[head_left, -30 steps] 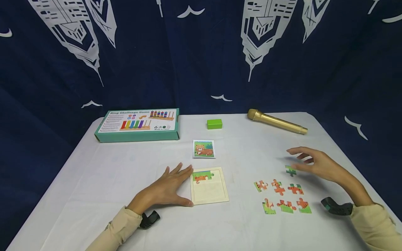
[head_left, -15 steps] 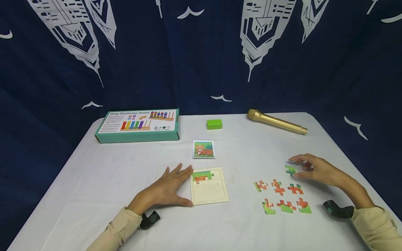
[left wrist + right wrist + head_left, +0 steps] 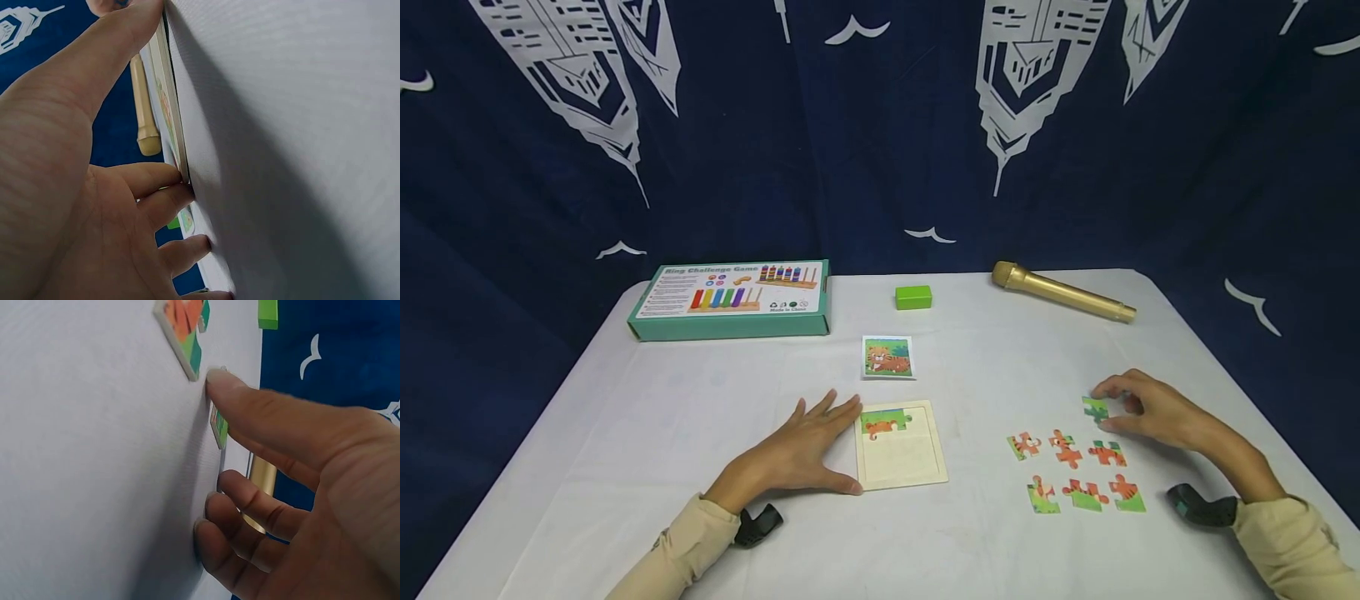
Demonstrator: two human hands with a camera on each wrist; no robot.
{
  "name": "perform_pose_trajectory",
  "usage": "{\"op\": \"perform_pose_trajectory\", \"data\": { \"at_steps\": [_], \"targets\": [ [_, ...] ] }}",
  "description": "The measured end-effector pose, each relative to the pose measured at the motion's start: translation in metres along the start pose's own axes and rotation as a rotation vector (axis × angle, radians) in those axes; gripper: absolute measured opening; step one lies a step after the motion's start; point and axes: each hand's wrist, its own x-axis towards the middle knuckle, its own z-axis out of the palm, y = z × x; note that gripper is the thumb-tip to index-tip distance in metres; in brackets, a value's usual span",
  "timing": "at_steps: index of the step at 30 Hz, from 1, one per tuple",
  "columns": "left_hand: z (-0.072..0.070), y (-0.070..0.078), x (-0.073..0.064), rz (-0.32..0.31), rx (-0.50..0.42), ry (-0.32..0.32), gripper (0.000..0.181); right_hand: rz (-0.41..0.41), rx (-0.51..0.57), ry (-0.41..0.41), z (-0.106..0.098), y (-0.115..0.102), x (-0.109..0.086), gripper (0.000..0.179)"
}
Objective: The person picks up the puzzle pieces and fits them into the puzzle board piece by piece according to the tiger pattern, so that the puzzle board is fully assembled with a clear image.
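Note:
My left hand (image 3: 802,450) lies with spread, fairly straight fingers against the left side of a square puzzle tray (image 3: 904,464). Its thumb and index fingertip touch near the tray's two left corners. Joined puzzle pieces (image 3: 880,425) in green and orange lie in the tray's upper left. At the right, my right hand (image 3: 1157,412) pinches a green puzzle piece (image 3: 1094,407) by its edges between thumb and index finger, at the table surface. In the right wrist view the thumb partly hides this piece (image 3: 219,429). Several loose orange-and-green pieces (image 3: 1065,450) lie in two rows nearer me.
Behind the tray lies a tiger picture card (image 3: 888,357), with a green block (image 3: 913,297) farther back. A teal game box (image 3: 730,302) is at the back left. A gold microphone (image 3: 1063,292) lies at the back right, before a dark blue curtain (image 3: 880,150).
My right hand has come down toward me onto the green piece, and its thumb and index finger have closed in on its edges. The left hand and tray stay in place.

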Motion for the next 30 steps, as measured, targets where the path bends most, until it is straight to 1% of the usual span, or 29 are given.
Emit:
{"op": "perform_pose_trajectory", "data": {
  "at_steps": [5, 13, 21, 26, 30],
  "targets": [
    [0.000, 0.000, 0.000, -0.001, 0.001, -0.003, 0.110, 0.004, -0.003, 0.003, 0.002, 0.000, 0.000, 0.040],
    [0.000, 0.000, 0.000, -0.003, -0.001, -0.007, 0.110, 0.004, 0.016, 0.012, 0.003, -0.001, 0.000, 0.040],
    [0.000, 0.000, 0.001, -0.001, 0.004, -0.004, 0.111, -0.003, 0.069, 0.013, 0.002, -0.006, 0.002, 0.039],
    [0.001, 0.000, 0.001, -0.001, 0.000, -0.002, 0.111, -0.013, 0.091, 0.010, 0.002, -0.011, 0.003, 0.033],
    [0.000, 0.000, 0.001, -0.002, -0.001, -0.003, 0.110, -0.029, 0.131, 0.010, 0.002, -0.014, 0.005, 0.028]
  ]
}}
